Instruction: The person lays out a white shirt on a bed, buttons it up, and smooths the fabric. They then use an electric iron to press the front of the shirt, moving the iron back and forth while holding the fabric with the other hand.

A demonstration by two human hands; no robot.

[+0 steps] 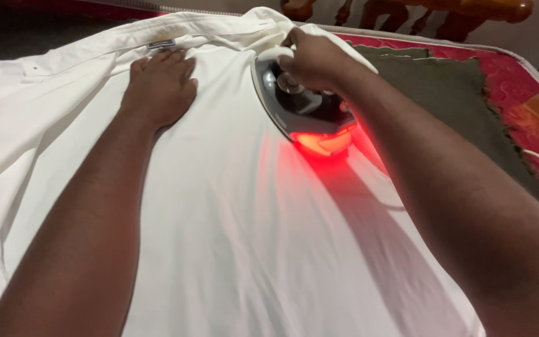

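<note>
The left hand (160,87) lies flat, fingers spread, on a white shirt (232,224) just below its collar label (161,44); the right hand (316,59) grips the handle of a black steam iron (304,109) glowing red at its rear; a dark cloth (450,100) covers the red patterned bed (519,81) beside it.

Red patterned mattress (525,75) carried everything; a dark green cloth (457,100) lay on its right side, white shirt (232,237) spread over the left.

Iron handle (276,55) under right hand (313,59)
</note>
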